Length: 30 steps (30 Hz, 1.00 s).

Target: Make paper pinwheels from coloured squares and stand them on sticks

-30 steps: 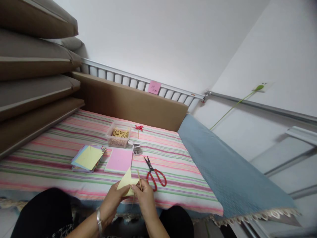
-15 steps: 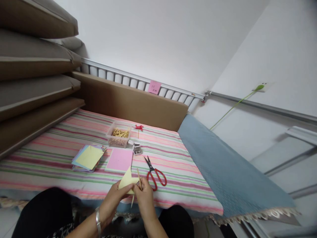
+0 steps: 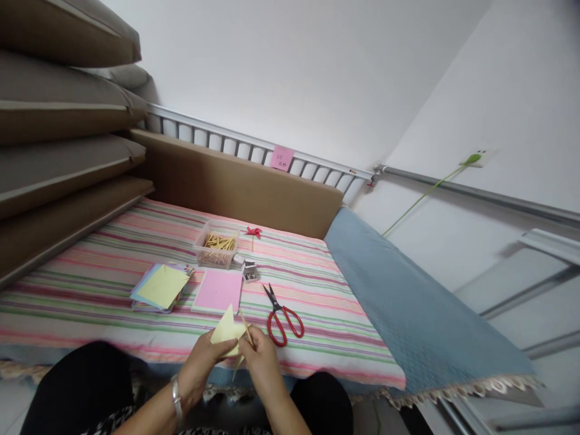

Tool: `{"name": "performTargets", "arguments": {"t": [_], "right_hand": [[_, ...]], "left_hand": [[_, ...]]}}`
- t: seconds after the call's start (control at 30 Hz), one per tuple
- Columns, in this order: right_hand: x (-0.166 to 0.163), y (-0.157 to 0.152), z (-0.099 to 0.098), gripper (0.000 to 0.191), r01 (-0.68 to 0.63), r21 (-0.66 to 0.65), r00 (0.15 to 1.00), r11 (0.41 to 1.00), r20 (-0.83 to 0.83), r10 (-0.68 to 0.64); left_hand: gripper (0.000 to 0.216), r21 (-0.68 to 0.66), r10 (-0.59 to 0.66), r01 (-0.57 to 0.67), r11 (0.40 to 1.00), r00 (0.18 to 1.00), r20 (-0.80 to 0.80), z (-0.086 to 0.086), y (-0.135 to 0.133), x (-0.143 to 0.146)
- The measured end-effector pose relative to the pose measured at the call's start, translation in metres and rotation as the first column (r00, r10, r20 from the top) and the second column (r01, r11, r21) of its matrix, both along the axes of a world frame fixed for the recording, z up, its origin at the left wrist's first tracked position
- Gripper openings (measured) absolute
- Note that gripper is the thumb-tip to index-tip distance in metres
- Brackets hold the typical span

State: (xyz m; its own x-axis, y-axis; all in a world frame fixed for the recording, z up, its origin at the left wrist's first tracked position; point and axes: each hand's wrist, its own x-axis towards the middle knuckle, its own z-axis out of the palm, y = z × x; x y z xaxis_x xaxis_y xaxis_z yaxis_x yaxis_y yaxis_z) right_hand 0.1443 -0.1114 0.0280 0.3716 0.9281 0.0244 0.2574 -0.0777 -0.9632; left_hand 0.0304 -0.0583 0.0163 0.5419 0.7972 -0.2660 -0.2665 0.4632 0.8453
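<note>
Both hands meet low in the picture, over the near edge of the striped sheet (image 3: pixel 113 254). My left hand (image 3: pixel 202 362) pinches a folded piece of pale yellow paper (image 3: pixel 227 328) from the left. My right hand (image 3: pixel 261 367) is closed on the same paper and on a thin wooden stick (image 3: pixel 245 329) that leans up and to the left. Red-handled scissors (image 3: pixel 281 315) lie open just right of the hands.
On the sheet lie a pink paper pad (image 3: pixel 218 290), a stack of coloured papers (image 3: pixel 161 287), a clear tub of wooden sticks (image 3: pixel 216 244), a small box of pins (image 3: pixel 249 272) and a red paper pinwheel (image 3: pixel 252 232). A blue cloth (image 3: pixel 408 314) covers the right side; cushions (image 3: pixel 58 121) stack at left.
The stick in my right hand has tilted from nearly upright to leaning left. Both hands and the yellow paper have shifted slightly left and down.
</note>
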Motion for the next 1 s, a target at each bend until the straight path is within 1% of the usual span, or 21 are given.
{"name": "performTargets", "arguments": {"t": [0.07,0.13,0.2,0.23,0.27,0.33,0.37,0.43,0.5,0.57,0.63,0.7,0.8,0.9,1.0], "right_hand": [[0.000,-0.002,0.003,0.017,-0.023,-0.020,0.999,1.000,-0.028,0.022],[0.002,-0.005,0.007,0.026,-0.013,-0.026,0.996,1.000,-0.092,0.011],[0.005,-0.007,0.011,0.038,0.030,-0.037,0.968,0.999,-0.249,-0.038],[0.007,-0.008,0.014,0.042,0.053,-0.052,0.928,0.997,-0.367,-0.068],[0.010,-0.009,0.017,0.045,0.068,-0.069,0.863,0.995,-0.496,-0.093],[0.015,-0.009,0.023,0.043,0.085,-0.088,0.681,0.992,-0.722,-0.123],[0.018,-0.009,0.026,0.040,0.094,-0.088,0.588,0.992,-0.799,-0.127],[0.023,-0.007,0.031,0.037,0.119,-0.072,0.441,0.990,-0.890,-0.118],[0.026,-0.004,0.033,0.035,0.160,-0.047,0.360,0.986,-0.927,-0.102],[0.028,-0.001,0.035,0.032,0.203,-0.012,0.338,0.979,-0.938,-0.081],[0.029,0.002,0.036,0.028,0.234,0.018,0.339,0.972,-0.939,-0.064],[0.030,0.005,0.038,0.024,0.251,0.036,0.333,0.967,-0.941,-0.051],[0.033,0.009,0.042,0.020,0.278,0.060,0.307,0.959,-0.951,-0.030],[0.036,0.012,0.046,0.019,0.301,0.085,0.292,0.950,-0.956,-0.007],[0.038,0.013,0.049,0.022,0.309,0.114,0.300,0.944,-0.954,0.017]], "left_hand": [[0.035,0.017,0.005,-0.005,1.000,1.000,-0.011,0.000,0.001,-0.002],[0.034,0.036,0.018,-0.017,0.999,0.999,-0.039,0.002,0.003,-0.006],[0.033,0.050,0.036,-0.033,0.998,0.997,-0.064,0.004,0.007,-0.011],[0.032,0.050,0.047,-0.043,0.998,0.996,-0.073,0.006,0.010,-0.014],[0.032,0.045,0.062,-0.058,0.997,0.995,-0.078,0.007,0.012,-0.017],[0.031,0.023,0.095,-0.093,0.995,0.992,-0.079,0.009,0.017,-0.023],[0.031,0.011,0.106,-0.105,0.994,0.991,-0.076,0.009,0.019,-0.025],[0.031,-0.001,0.114,-0.114,0.993,0.992,-0.059,0.010,0.023,-0.029],[0.031,-0.003,0.103,-0.103,0.995,0.994,-0.041,0.010,0.025,-0.032],[0.031,-0.004,0.095,-0.095,0.995,0.995,-0.040,0.010,0.027,-0.033],[0.033,-0.004,0.098,-0.098,0.995,0.994,-0.056,0.012,0.026,-0.033],[0.035,0.002,0.099,-0.099,0.995,0.993,-0.065,0.015,0.025,-0.033],[0.036,0.008,0.068,-0.068,0.998,0.997,-0.042,0.018,0.024,-0.031],[0.035,0.005,0.037,-0.037,0.999,0.999,-0.027,0.018,0.025,-0.031],[0.034,-0.001,0.018,-0.018,1.000,0.999,-0.028,0.016,0.025,-0.031]]}}
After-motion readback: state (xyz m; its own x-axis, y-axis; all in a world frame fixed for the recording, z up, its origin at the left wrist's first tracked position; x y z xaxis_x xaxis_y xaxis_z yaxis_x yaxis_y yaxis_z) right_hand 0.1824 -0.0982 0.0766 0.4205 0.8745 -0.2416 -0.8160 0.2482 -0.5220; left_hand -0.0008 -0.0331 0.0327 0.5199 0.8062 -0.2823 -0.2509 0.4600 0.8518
